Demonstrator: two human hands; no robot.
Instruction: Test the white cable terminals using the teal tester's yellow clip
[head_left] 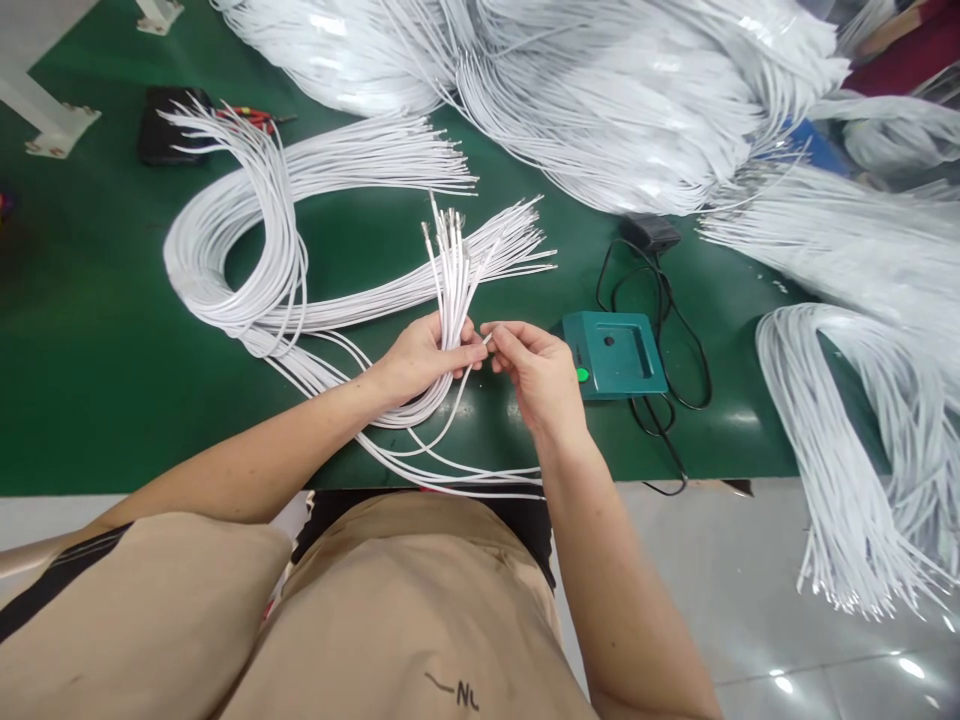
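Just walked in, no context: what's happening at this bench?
A person at a green table is handling white cables. The left hand grips a bunch of cables upright, metal tips up. The right hand pinches the end of a single cable right beside the bunch. A teal box with a green button sits just past the right hand. More looped cables and bigger heaps lie around.
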